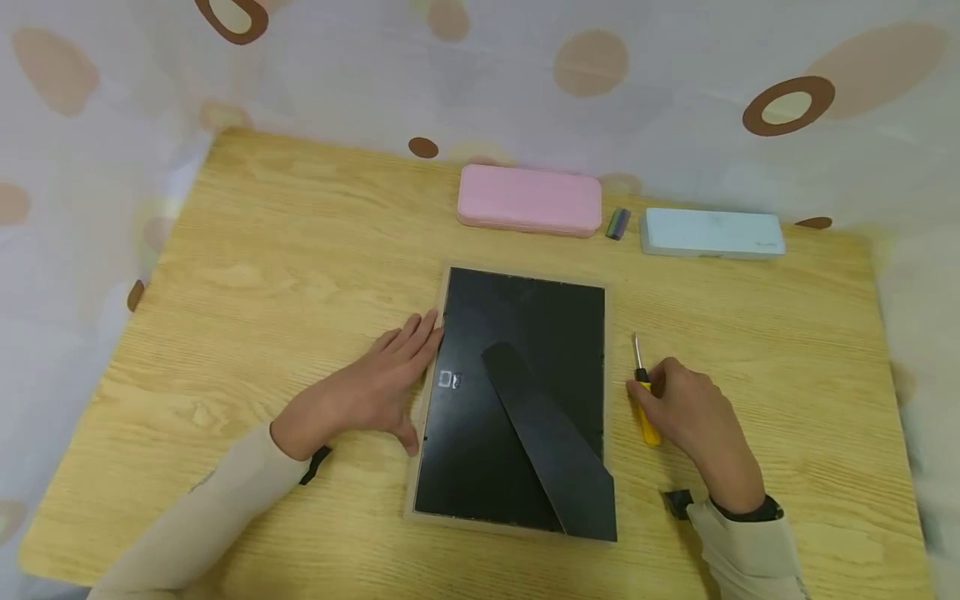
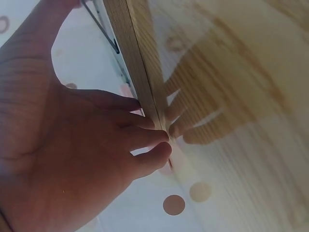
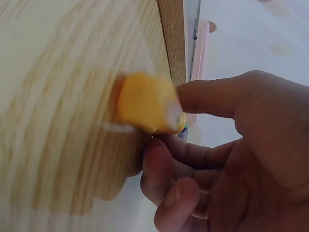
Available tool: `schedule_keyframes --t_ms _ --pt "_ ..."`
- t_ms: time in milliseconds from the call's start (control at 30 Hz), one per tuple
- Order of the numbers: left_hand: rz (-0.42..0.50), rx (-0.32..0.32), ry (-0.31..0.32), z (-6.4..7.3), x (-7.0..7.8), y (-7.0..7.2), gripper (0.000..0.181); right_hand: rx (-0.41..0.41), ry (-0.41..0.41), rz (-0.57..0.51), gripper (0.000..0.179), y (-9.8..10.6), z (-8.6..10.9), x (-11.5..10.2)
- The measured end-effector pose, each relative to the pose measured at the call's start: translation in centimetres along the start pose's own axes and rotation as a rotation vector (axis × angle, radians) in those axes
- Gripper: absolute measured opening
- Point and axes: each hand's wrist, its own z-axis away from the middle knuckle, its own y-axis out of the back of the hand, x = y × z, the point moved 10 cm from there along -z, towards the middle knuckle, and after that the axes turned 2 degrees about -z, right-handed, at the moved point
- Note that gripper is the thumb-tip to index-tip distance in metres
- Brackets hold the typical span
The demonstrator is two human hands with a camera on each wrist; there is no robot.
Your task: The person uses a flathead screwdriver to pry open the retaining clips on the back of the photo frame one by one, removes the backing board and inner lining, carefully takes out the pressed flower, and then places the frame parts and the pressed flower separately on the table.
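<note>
A picture frame (image 1: 532,325) lies face down mid-table, its black back up and a black stand leg (image 1: 547,442) slanting over it. My left hand (image 1: 378,387) is at the frame's left edge, fingers straight and thumb spread. In the left wrist view, the fingertips of that hand (image 2: 96,150) touch the frame's wooden side (image 2: 137,63). To the right of the frame, my right hand (image 1: 697,408) pinches a screwdriver (image 1: 648,421) with a yellow and black handle, its metal tip pointing away from me. In the right wrist view, the yellow handle end (image 3: 145,102) is blurred beside the thumb and fingers.
Along the back of the wooden table (image 1: 300,225) lie a pink case (image 1: 528,198), a small dark striped block (image 1: 618,223) and a pale blue case (image 1: 712,233). A patterned white cloth (image 1: 510,75) hangs behind the table. Black straps are on both wrists.
</note>
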Motion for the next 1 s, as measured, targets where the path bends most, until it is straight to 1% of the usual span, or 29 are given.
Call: schedule_keyframes --t_ms 67,133,267,367,433,533,667,767,867,900,1000 --pt "-0.012 -0.002 0.001 0.0 0.0 -0.2 0.153 0.005 0.004 0.001 0.039 0.2 0.1 0.1" --pt "-0.025 0.002 0.002 0.1 0.1 -0.3 0.153 0.018 0.026 -0.001 0.036 0.5 0.2 0.0" --pt "-0.051 0.026 0.003 0.2 0.2 -0.1 0.153 0.099 0.125 0.000 0.031 1.9 0.3 -0.7" --pt "-0.068 0.041 -0.002 0.2 0.3 0.2 0.153 0.164 0.186 -0.027 0.029 3.0 0.5 -1.0" --pt "-0.080 0.045 -0.007 0.0 0.4 0.4 0.153 0.179 0.215 -0.067 0.030 3.6 0.5 -1.3" --pt "-0.091 0.044 -0.010 -0.1 0.6 0.4 0.152 0.161 0.238 -0.128 0.035 3.9 0.1 -1.8" --pt "-0.090 0.044 -0.009 0.0 0.6 0.4 0.151 0.103 0.235 -0.174 0.039 3.6 -1.0 -2.8" --pt "-0.079 0.049 -0.009 0.2 0.6 0.4 0.151 0.116 0.292 -0.153 0.037 3.7 -1.8 -4.1" --pt "-0.075 0.059 -0.014 0.3 0.6 0.4 0.151 0.139 0.383 -0.134 0.030 4.0 -2.2 -5.7" --pt "-0.077 0.063 -0.017 0.3 0.6 0.4 0.151 0.133 0.407 -0.132 0.027 4.0 -2.3 -6.2" --pt "-0.091 0.080 -0.031 0.3 0.7 0.6 0.152 0.077 0.429 -0.125 0.021 3.5 -2.7 -7.0"
